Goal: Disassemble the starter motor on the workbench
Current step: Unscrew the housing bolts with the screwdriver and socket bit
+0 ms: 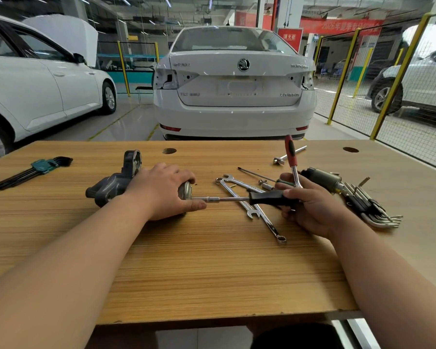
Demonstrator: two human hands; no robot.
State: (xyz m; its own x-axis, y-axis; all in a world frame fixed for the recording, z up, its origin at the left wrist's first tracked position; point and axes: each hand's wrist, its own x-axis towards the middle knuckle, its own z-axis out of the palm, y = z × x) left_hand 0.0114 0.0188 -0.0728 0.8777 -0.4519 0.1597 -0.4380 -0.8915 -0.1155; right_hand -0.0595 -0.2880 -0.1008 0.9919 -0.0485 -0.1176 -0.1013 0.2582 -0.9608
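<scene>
a person sat at a wooden worktop (186, 260) with both bare forearms reaching forward. the starter motor (111, 185) lay on its side left of centre, its long axis running left to right, the dark nose housing pointing left and the round metal end facing right. the left hand (161, 190) lay over that right end, fingers (181, 175) curled round the body, thumb beside the tool tip. the right hand (310, 207) was well to the right, its fingers wrapped round the black-handled driver (267, 197), whose thin shaft ran level and leftward in line with the motor's axis, its tip touching the end cap. a red-handled ratchet (290, 152) stood up out of the same hand. so the fastener lay straight left of the right hand, and turning seemed the likely next move. two combination wrenches (252, 210) lay crossed under the shaft and could snag the handle. near the right hand lay a metal cylinder (322, 178) and loose hex keys (373, 207). a folding hex key set (33, 170) lay far left. a white car (234, 84) stood beyond.
</scene>
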